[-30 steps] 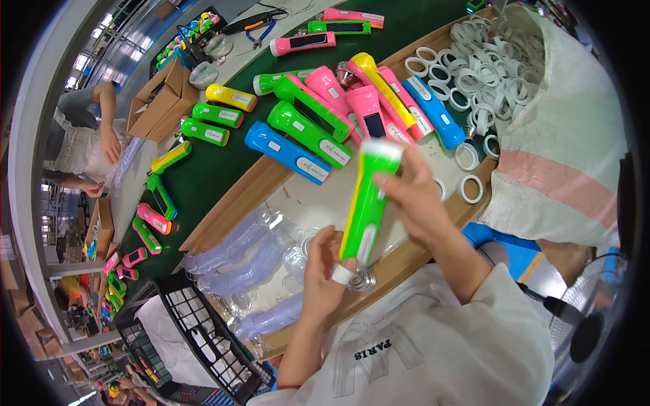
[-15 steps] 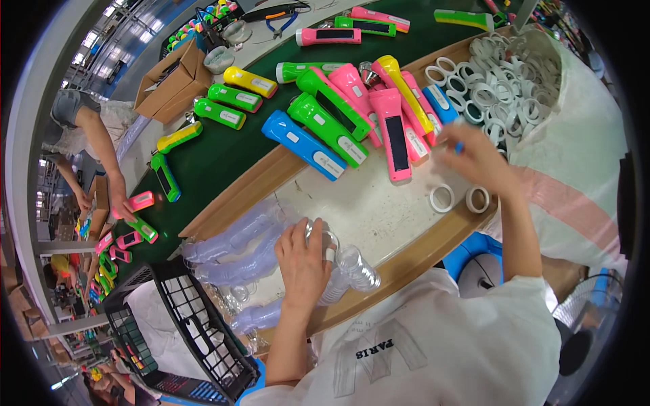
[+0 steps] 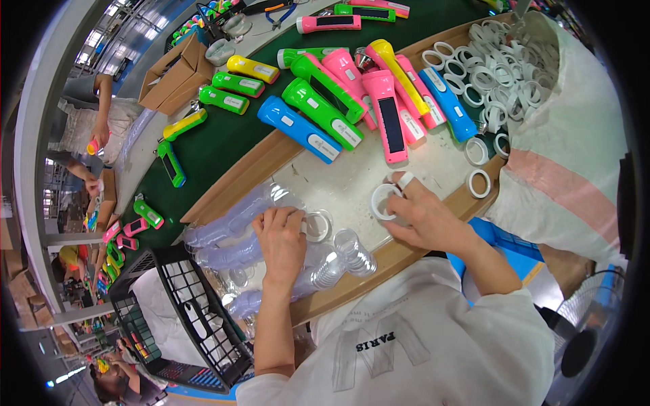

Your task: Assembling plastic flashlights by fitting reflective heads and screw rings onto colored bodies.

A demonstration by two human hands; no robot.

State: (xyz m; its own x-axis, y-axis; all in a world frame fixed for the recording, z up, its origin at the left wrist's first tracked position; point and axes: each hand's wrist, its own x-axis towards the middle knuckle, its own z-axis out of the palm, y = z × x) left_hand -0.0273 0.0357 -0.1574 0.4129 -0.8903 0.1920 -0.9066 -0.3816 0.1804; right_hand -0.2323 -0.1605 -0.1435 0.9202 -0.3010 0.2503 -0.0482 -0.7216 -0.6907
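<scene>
My left hand (image 3: 279, 245) has its fingers bent down over the clear plastic parts, gripping the edge of a pale ring (image 3: 318, 226) beside its index finger. A white ring (image 3: 376, 207) is pinched in my right hand (image 3: 426, 218), above the tray's bare floor. White bands show on a finger of each hand. Just right of my left hand lie stacked clear round lenses (image 3: 355, 253). Clear plastic sleeve-wrapped stacks (image 3: 227, 227) lie to its left. Beyond both hands are flashlights, among them a pink one with a dark panel (image 3: 391, 125) and a blue one (image 3: 301, 128).
A cardboard-edged tray (image 3: 379, 260) surrounds the parts. White rings (image 3: 497, 68) heap at a woven sack (image 3: 562, 155) on the right. A black crate (image 3: 193, 318) stands at left. More flashlights lie on the green belt (image 3: 223, 145); a cardboard box (image 3: 177, 76) and co-workers are beyond.
My right hand has come from beside the ring heap toward the tray's middle with a white ring. My left hand has shifted slightly left. A co-worker's hand has lifted a flashlight off the belt.
</scene>
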